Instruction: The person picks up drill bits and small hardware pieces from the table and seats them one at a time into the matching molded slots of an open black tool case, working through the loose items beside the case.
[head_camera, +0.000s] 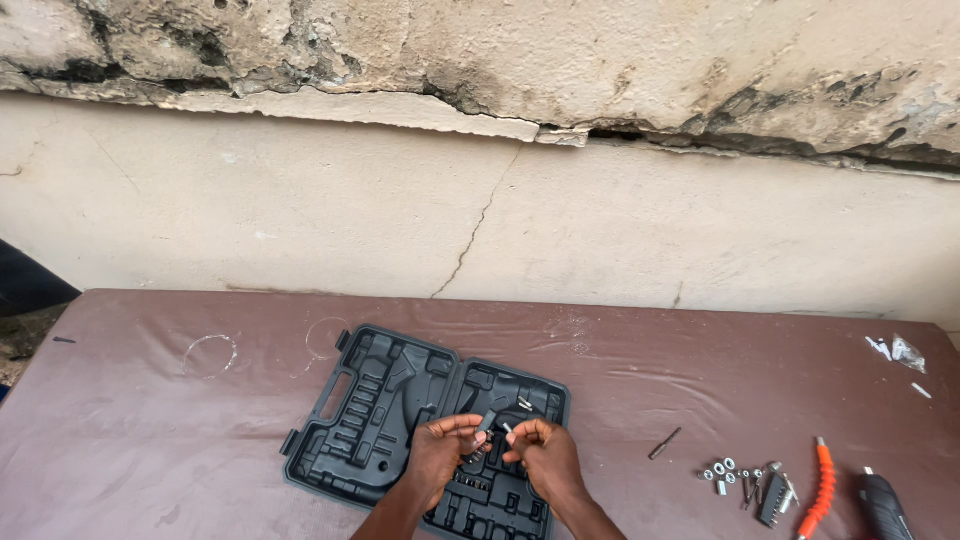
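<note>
An open dark plastic tool case (380, 400) lies on the brown table (150, 420), its moulded trays facing up. Both of my hands hover over its right half. My left hand (440, 455) pinches a small dark part near its fingertips. My right hand (540, 455) holds a thin silvery bit, its tip pointing toward the left hand. The two hands nearly touch at the fingertips. What exactly the small pieces are is too small to tell.
On the table to the right lie a loose dark bit (664, 443), several small sockets (722, 472), a bit holder (773, 495), an orange flexible shaft (822, 490) and a dark driver tool (884, 505). White scraps (895, 352) sit far right. A cracked plaster wall (480, 210) rises behind.
</note>
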